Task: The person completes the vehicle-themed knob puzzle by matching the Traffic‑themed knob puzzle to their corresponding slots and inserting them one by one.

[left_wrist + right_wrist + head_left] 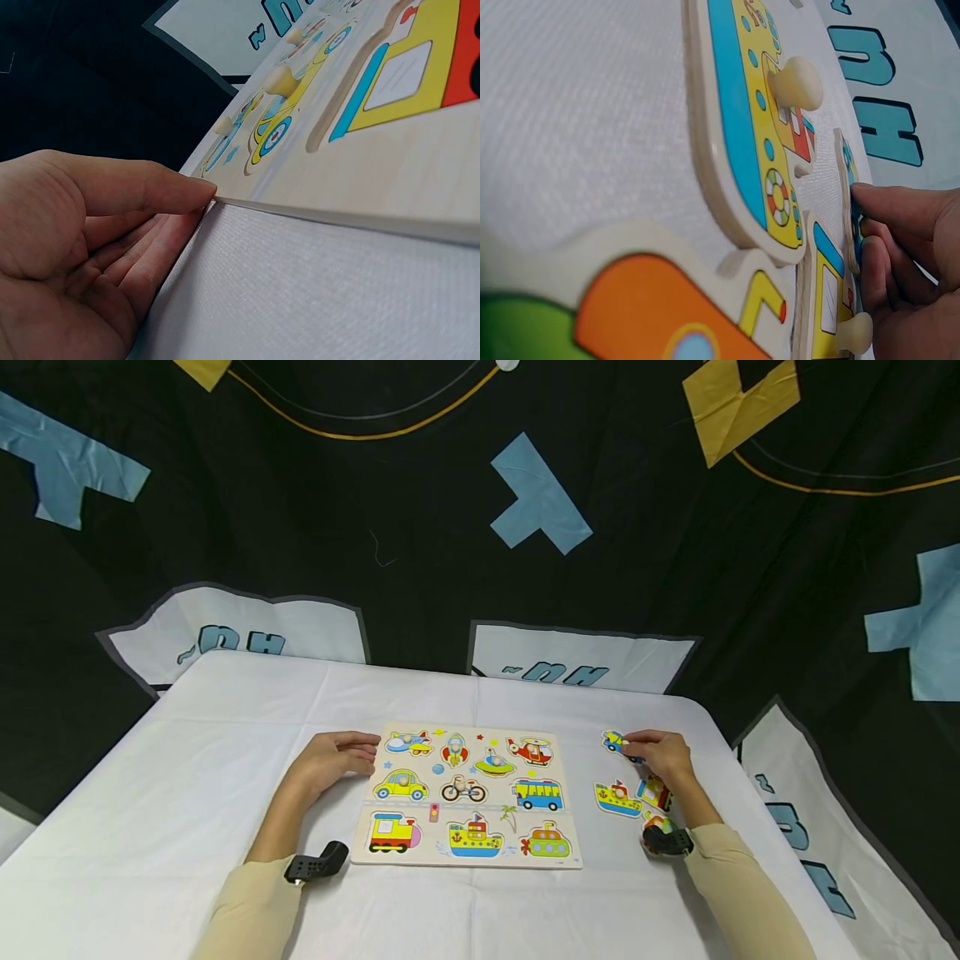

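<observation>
A wooden puzzle board (517, 737) with vehicle pictures lies flat on the white table. My left hand (333, 766) rests at its left edge; in the left wrist view the thumb (150, 187) touches that edge, with the other fingers lying below it. On the table to the right of the board, my right hand (663, 756) pinches a blue-and-yellow puzzle piece (612, 741), partly covered by the fingers. Close in front of that hand lie a ship piece (617, 799) and a train piece (652, 793). A green-and-orange piece (652, 300) lies nearer the wrist.
Several pictures on the board carry knobs, such as the yellow car (401, 784) and the bicycle (462, 789). The ship piece has a pale knob (799, 82). Behind the table hangs a black cloth (420, 602) with blue and yellow shapes.
</observation>
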`<state>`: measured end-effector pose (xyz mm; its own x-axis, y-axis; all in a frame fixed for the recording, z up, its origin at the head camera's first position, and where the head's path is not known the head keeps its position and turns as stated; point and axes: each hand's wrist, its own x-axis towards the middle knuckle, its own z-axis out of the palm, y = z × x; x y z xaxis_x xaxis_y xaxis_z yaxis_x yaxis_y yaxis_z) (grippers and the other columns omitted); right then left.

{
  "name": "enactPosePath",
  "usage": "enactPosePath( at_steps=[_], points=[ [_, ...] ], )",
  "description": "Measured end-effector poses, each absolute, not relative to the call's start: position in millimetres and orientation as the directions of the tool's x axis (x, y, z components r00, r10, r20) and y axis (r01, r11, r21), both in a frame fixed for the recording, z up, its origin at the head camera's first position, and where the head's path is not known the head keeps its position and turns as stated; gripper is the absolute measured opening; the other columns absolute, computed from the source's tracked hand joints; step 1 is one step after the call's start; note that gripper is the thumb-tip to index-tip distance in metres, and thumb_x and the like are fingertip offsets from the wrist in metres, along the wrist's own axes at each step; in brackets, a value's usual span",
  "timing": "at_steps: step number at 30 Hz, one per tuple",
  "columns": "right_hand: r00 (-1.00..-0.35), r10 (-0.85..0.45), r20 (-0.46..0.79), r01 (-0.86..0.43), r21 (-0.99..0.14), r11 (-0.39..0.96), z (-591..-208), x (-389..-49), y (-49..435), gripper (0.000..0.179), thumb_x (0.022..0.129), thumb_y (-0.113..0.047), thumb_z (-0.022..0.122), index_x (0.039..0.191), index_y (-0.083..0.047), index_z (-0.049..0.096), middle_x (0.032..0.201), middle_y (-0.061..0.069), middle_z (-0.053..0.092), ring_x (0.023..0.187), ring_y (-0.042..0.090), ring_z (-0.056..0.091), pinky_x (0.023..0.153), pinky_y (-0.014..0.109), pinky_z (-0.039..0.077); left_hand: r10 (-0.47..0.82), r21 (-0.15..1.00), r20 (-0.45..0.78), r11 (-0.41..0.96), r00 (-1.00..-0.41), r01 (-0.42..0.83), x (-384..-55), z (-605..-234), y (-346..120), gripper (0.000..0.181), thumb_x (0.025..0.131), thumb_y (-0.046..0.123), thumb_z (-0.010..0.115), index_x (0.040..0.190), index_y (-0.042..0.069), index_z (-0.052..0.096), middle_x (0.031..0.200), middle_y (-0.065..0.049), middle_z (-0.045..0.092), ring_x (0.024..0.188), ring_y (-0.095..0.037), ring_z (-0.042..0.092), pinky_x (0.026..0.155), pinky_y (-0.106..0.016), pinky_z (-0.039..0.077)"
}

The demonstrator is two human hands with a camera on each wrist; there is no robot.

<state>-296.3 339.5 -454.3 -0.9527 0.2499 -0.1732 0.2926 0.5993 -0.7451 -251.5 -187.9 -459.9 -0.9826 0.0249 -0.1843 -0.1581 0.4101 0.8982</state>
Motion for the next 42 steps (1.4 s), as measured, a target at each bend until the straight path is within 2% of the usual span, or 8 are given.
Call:
enactPosePath(
  at_steps=[4,9,16,20,24,28,34,42],
  points=[
    [-0.953,0.25,-0.17,0.291,-0.737,0.61,-454,-296,338,0.04,0.092,-0.029,0.073,0.124,-0.006,0.072,0.136,0.021,0.063,0.114,0.03,0.054,0.079,0.03,0.044,0.019,0.896,-0.184,0.415,-0.983,-0.16,-252,-461,-189,0.054,0.08,0.008,0.077,0.133,0.005,0.066,0.115,-0.011,0.075,0.098,-0.014,0.07,0.089,-0.029,0.049],
    [-0.959,0.242,-0.15,0.273,-0.727,0.63,-450,-295,329,0.037,0.092,-0.027,0.073,0.122,-0.005,0.072,0.134,0.022,0.064,0.11,0.03,0.055,0.077,0.031,0.043,0.017,0.896,-0.182,0.415,-0.983,-0.159,-252,-460,-190,0.054,0.08,0.007,0.078,0.133,0.005,0.066,0.115,-0.01,0.075,0.097,-0.013,0.07,0.084,-0.023,0.048],
    [-0.973,0.195,-0.126,0.224,-0.722,0.655,-440,-292,313,0.036,0.093,-0.029,0.072,0.122,-0.008,0.073,0.131,0.019,0.067,0.116,0.033,0.058,0.089,0.04,0.045,0.025,0.896,-0.188,0.413,-0.982,-0.161,-252,-460,-188,0.054,0.081,0.007,0.077,0.133,0.005,0.065,0.116,-0.011,0.075,0.098,-0.013,0.069,0.088,-0.026,0.049],
    [-0.986,0.142,-0.088,0.161,-0.721,0.674,-436,-289,302,0.033,0.092,-0.027,0.074,0.119,-0.008,0.075,0.126,0.018,0.07,0.109,0.031,0.06,0.084,0.037,0.046,0.021,0.895,-0.191,0.414,-0.981,-0.166,-252,-459,-187,0.052,0.082,0.007,0.077,0.133,0.005,0.066,0.116,-0.011,0.075,0.097,-0.013,0.069,0.089,-0.027,0.049],
    [-0.99,0.105,-0.09,0.137,-0.713,0.688,-434,-285,291,0.029,0.091,-0.027,0.076,0.115,-0.01,0.077,0.122,0.014,0.072,0.101,0.027,0.062,0.078,0.033,0.047,0.026,0.902,-0.183,0.401,-0.983,-0.157,-252,-459,-187,0.052,0.081,0.006,0.077,0.132,0.003,0.065,0.116,-0.013,0.074,0.096,-0.013,0.07,0.085,-0.023,0.05],
    [-0.992,0.07,-0.104,0.123,-0.708,0.695,-434,-280,279,0.025,0.089,-0.024,0.078,0.111,-0.011,0.078,0.113,0.011,0.075,0.096,0.023,0.065,0.079,0.032,0.048,0.03,0.906,-0.179,0.395,-0.983,-0.153,-252,-460,-188,0.053,0.08,0.005,0.078,0.132,0.002,0.065,0.116,-0.013,0.074,0.095,-0.012,0.07,0.081,-0.019,0.049],
    [-0.995,-0.028,-0.099,0.05,-0.702,0.71,-433,-269,264,0.023,0.086,-0.022,0.081,0.106,-0.01,0.079,0.098,0.006,0.077,0.089,0.02,0.064,0.079,0.033,0.046,0.036,0.9,-0.181,0.408,-0.983,-0.151,-253,-459,-189,0.053,0.081,0.008,0.077,0.132,0.004,0.066,0.115,-0.011,0.075,0.094,-0.01,0.069,0.083,-0.021,0.049],
    [-0.988,-0.118,-0.095,-0.016,-0.708,0.706,-437,-255,243,0.018,0.081,-0.018,0.084,0.097,-0.009,0.08,0.083,0.001,0.075,0.077,0.015,0.064,0.072,0.03,0.046,0.036,0.904,-0.178,0.4,-0.983,-0.149,-252,-458,-189,0.053,0.08,0.007,0.078,0.132,0.004,0.066,0.115,-0.012,0.075,0.095,-0.012,0.069,0.082,-0.02,0.048]
  ],
)
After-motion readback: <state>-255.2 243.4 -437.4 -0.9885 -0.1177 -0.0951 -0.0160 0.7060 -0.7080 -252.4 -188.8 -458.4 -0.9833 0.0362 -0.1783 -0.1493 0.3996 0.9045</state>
